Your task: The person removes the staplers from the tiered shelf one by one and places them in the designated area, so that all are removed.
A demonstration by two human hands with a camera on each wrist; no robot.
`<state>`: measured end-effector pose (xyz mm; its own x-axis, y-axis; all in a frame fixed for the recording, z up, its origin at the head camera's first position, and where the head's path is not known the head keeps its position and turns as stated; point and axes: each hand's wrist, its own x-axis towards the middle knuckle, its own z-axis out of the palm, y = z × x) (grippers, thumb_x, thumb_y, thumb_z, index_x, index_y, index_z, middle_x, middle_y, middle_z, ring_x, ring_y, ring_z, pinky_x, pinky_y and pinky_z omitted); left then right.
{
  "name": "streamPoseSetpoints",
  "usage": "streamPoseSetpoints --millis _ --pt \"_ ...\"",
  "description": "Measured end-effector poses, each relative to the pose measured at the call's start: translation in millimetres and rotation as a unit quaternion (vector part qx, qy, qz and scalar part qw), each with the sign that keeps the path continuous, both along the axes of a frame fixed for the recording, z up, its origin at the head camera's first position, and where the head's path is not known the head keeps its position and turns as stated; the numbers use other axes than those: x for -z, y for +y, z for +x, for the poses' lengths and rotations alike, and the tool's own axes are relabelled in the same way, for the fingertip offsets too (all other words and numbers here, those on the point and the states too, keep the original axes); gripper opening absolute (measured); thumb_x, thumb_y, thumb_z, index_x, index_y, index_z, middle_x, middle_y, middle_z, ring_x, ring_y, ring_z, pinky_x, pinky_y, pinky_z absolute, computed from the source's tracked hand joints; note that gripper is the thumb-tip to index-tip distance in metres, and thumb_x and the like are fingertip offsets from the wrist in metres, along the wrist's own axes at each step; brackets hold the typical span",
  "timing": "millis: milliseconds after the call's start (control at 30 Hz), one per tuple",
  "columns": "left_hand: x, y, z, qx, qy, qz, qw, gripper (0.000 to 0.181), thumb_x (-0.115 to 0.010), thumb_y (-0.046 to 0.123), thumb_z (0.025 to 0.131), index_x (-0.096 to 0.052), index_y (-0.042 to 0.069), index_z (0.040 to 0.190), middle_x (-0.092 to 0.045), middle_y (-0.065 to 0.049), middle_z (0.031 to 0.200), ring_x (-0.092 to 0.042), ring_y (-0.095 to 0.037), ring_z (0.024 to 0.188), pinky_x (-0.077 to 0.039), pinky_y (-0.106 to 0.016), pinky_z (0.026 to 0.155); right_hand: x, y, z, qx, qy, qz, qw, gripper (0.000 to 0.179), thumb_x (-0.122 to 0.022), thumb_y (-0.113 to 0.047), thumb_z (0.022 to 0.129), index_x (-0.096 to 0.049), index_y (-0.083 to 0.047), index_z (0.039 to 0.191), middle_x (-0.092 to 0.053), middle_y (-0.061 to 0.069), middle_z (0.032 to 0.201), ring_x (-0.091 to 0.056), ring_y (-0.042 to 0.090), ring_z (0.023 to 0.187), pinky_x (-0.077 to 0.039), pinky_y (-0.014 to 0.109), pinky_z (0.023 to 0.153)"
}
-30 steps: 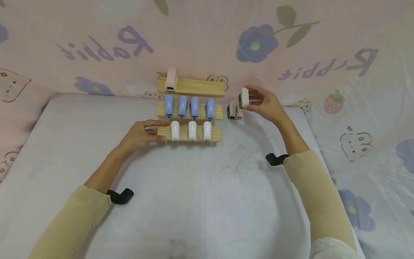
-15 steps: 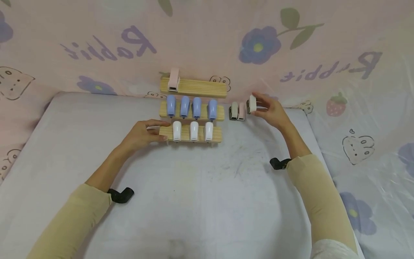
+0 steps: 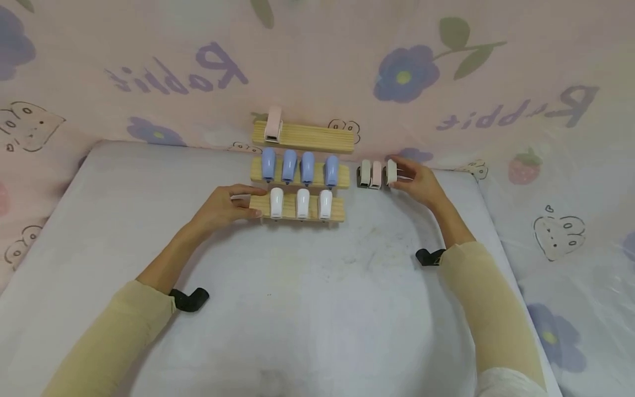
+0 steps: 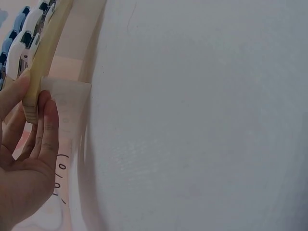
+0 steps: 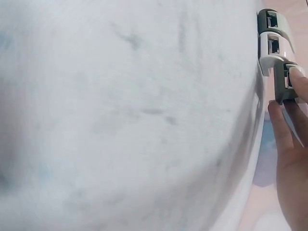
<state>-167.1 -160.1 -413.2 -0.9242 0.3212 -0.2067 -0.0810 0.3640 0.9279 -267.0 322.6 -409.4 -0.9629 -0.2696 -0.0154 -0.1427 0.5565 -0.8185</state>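
Note:
My left hand (image 3: 218, 208) grips the left end of the front wooden shelf (image 3: 338, 209), thumb above and fingers below in the left wrist view. Three white staplers (image 3: 302, 203) stand on that shelf. At the right, my right hand (image 3: 421, 184) pinches a pale stapler with a dark base (image 5: 280, 83) between thumb and fingers, low by the table's back edge. Just left of it, a pale grey stapler (image 3: 365, 173) and a pink stapler (image 3: 376, 175) stand side by side. Part of the right hand lies outside its wrist view.
Behind the front shelf, a middle wooden shelf (image 3: 344, 175) carries several blue staplers (image 3: 289, 165). The higher back shelf (image 3: 317, 137) bears one pink stapler (image 3: 273, 125) at its left end. A patterned cloth (image 3: 307, 66) hangs behind the white tabletop (image 3: 297, 309).
My right hand has brought the pale stapler right and down, from in front of the pink one to beside it. The left hand keeps its hold on the shelf end. The head view shifts slightly.

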Motion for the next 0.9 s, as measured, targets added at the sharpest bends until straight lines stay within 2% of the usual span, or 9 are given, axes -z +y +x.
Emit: streamPoseSetpoints --millis 100,267,400,533,633,733,833,900 --pt "-0.2 0.9 -1.6 0.002 0.001 0.002 1.0 0.052 -0.083 0.021 0.083 -0.065 0.013 0.132 -0.043 -0.006 0.153 -0.056 -0.035 0.125 -0.051 -0.041 0.093 3.1 0 -2.0 -0.004 -0.007 -0.007 0.9999 0.07 -0.075 0.002 0.086 -0.047 -0.012 0.149 -0.047 0.017 0.148 -0.051 0.036 0.13 -0.049 0.029 0.097" --pt "-0.5 1.5 -1.9 0.001 -0.001 -0.005 1.0 0.051 -0.083 0.021 0.083 -0.066 0.015 0.131 -0.043 -0.006 0.153 -0.052 -0.037 0.129 -0.048 -0.046 0.098 11.6 1 -3.7 -0.008 -0.009 -0.003 0.9999 0.07 -0.076 0.001 0.086 -0.047 -0.01 0.149 -0.05 0.021 0.145 -0.054 0.038 0.127 -0.046 0.041 0.101" --pt "-0.5 -0.4 -1.2 -0.002 -0.002 -0.004 1.0 0.052 -0.083 0.021 0.083 -0.066 0.014 0.131 -0.043 -0.006 0.153 -0.053 -0.037 0.128 -0.047 -0.046 0.099 16.0 -1 -7.1 -0.003 -0.008 -0.004 1.0 0.071 -0.075 0.001 0.086 -0.046 -0.01 0.149 -0.052 0.024 0.141 -0.054 0.038 0.126 -0.044 0.044 0.103" --pt "0.0 -1.1 -1.1 -0.005 -0.004 -0.004 1.0 0.053 -0.084 0.022 0.082 -0.066 0.014 0.132 -0.044 -0.006 0.152 -0.057 -0.033 0.124 -0.05 -0.042 0.094 18.6 -3 -7.6 -0.001 -0.022 -0.03 0.9993 0.072 -0.073 0.005 0.086 -0.044 -0.011 0.15 -0.049 0.025 0.144 -0.051 0.039 0.129 -0.046 0.035 0.101" --pt "0.3 -1.0 -1.5 -0.003 -0.002 -0.007 1.0 0.054 -0.084 0.024 0.082 -0.066 0.015 0.132 -0.045 -0.006 0.151 -0.059 -0.032 0.121 -0.051 -0.038 0.09 20.1 -3 -7.9 0.004 -0.029 -0.043 0.9987 0.073 -0.072 0.008 0.086 -0.043 -0.01 0.151 -0.047 0.025 0.146 -0.051 0.04 0.129 -0.048 0.023 0.095" --pt "0.4 -0.5 -2.1 -0.001 -0.001 -0.007 1.0 0.054 -0.084 0.025 0.082 -0.066 0.015 0.131 -0.048 -0.007 0.149 -0.061 -0.03 0.118 -0.052 -0.035 0.087 20.4 -2 -7.4 0.004 -0.037 -0.052 0.998 0.075 -0.072 0.009 0.086 -0.041 -0.01 0.152 -0.045 0.025 0.147 -0.05 0.042 0.129 -0.048 0.017 0.089" --pt "-0.4 0.4 -2.3 -0.002 -0.002 -0.005 1.0 0.054 -0.084 0.024 0.082 -0.066 0.014 0.131 -0.049 -0.006 0.148 -0.062 -0.029 0.116 -0.052 -0.032 0.085 18.1 -1 -6.6 -0.002 -0.043 -0.054 0.9976 0.077 -0.072 0.009 0.086 -0.038 -0.007 0.153 -0.043 0.027 0.148 -0.048 0.044 0.129 -0.048 0.02 0.092" --pt "-0.9 1.1 -2.3 -0.002 -0.005 -0.001 1.0 0.054 -0.084 0.023 0.082 -0.065 0.014 0.132 -0.049 -0.007 0.148 -0.063 -0.028 0.116 -0.052 -0.03 0.084 13.1 -2 -4.4 -0.002 -0.043 -0.046 0.998 0.077 -0.072 0.007 0.086 -0.037 -0.006 0.153 -0.043 0.027 0.148 -0.048 0.043 0.129 -0.047 0.028 0.098"
